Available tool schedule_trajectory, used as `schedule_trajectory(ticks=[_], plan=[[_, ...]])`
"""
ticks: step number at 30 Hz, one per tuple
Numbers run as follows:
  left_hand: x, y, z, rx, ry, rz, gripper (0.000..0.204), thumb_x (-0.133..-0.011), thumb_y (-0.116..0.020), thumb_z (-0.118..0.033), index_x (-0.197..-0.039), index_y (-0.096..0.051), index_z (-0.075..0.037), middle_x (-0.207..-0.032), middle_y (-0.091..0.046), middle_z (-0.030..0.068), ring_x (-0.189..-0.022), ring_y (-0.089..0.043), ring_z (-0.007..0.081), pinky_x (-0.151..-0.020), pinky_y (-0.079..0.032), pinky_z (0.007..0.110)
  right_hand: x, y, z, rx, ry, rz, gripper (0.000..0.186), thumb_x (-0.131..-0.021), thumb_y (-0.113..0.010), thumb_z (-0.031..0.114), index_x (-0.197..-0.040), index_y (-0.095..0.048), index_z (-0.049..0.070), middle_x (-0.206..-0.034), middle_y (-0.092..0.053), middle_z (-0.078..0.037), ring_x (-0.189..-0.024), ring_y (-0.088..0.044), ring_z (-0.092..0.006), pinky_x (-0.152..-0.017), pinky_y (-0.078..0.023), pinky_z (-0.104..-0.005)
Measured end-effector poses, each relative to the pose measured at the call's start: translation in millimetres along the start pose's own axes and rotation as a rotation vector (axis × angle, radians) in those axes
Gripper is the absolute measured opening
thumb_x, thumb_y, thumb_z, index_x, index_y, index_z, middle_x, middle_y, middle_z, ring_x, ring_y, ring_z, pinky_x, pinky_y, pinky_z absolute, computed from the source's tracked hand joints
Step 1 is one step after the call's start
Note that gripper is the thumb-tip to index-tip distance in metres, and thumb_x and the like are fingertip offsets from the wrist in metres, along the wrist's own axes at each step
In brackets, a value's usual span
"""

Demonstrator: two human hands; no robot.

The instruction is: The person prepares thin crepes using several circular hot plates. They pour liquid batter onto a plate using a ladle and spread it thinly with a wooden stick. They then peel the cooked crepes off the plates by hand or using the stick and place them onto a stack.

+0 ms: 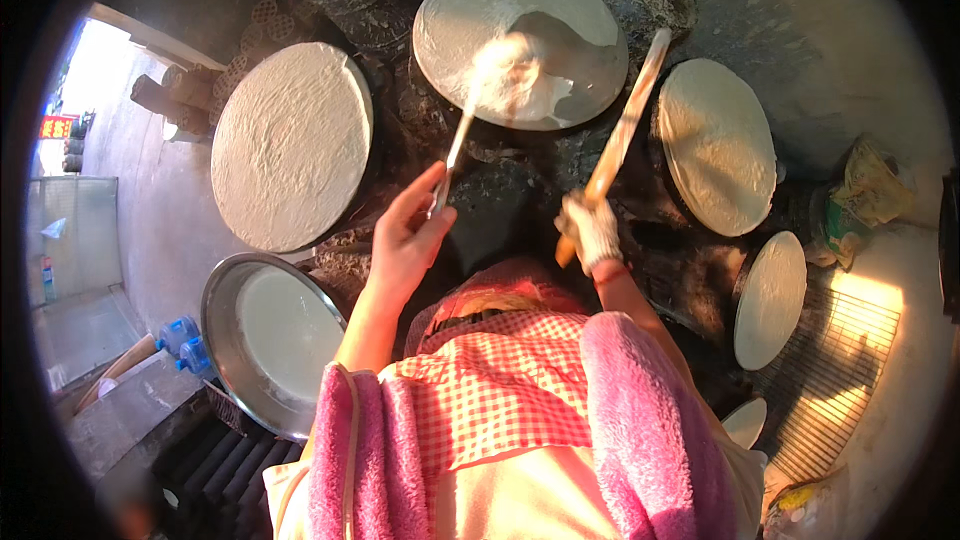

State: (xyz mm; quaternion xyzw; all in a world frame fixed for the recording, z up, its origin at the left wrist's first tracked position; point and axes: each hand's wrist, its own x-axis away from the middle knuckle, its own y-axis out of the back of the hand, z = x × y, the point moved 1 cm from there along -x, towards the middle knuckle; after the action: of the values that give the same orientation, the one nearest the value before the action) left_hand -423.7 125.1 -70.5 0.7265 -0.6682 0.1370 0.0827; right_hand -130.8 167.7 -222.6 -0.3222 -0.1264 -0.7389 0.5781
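Observation:
My bare left hand [412,235] is closed around a thin, pale-handled tool [459,140]. Its far end blurs into wet white batter on the far round griddle [428,52], so I cannot tell its kind. A darker patch, shadow or bare metal, shows on that griddle's right side. In a pale work glove, my right hand [588,228] grips a long wooden stick [627,120] near its lower end. The stick slants up and right, between the far griddle and a batter-covered round griddle [716,147] at the right.
Another coated griddle [292,146] stands at the left, above a steel basin [214,325] of white batter. A smaller coated disc [771,302] is at the right, beside a wire rack [850,340]. Perforated coal briquettes [185,90] are stacked at the far left. Blue bottles [185,343] lie left of the basin.

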Motion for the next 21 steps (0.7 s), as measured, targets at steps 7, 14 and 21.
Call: schedule_trajectory(ticks=[7,14,21], plan=[[59.1,85.0,-23.0,0.537,-0.123,-0.212,0.041,-0.106,-0.042,-0.015,-0.145,-0.043,-0.003,-0.075,-0.041,-0.0008,-0.048,-0.031,0.0045,-0.040,-0.025,0.020,-1.1,-209.8,26.9,0.009,-0.104,0.458,0.019,-0.093,-0.063,0.027,-0.094,-0.058,0.010,-0.069,-0.055,0.000,-0.049,-0.048,-0.0086,-0.041,-0.038,-0.0242],[110.6,161.8,44.8,0.664,-0.155,-0.462,0.040,-0.107,-0.045,-0.022,-0.142,-0.045,-0.001,-0.075,-0.035,-0.0030,-0.051,-0.026,0.0029,-0.042,-0.020,0.020,62.3,-142.6,-8.2,0.062,-0.178,0.216,0.026,-0.093,-0.065,0.031,-0.102,-0.063,0.006,-0.067,-0.051,0.002,-0.047,-0.043,-0.0058,-0.040,-0.033,-0.0213],[113.3,160.1,46.3,0.707,-0.146,-0.437,0.041,-0.107,-0.046,-0.025,-0.142,-0.046,-0.002,-0.074,-0.033,-0.0049,-0.051,-0.024,0.0024,-0.042,-0.020,0.021,28.5,-3.6,55.4,0.173,-0.174,0.111,0.035,-0.097,-0.059,0.041,-0.102,-0.061,0.006,-0.072,-0.057,-0.002,-0.056,-0.054,-0.0121,-0.049,-0.044,-0.0251]])
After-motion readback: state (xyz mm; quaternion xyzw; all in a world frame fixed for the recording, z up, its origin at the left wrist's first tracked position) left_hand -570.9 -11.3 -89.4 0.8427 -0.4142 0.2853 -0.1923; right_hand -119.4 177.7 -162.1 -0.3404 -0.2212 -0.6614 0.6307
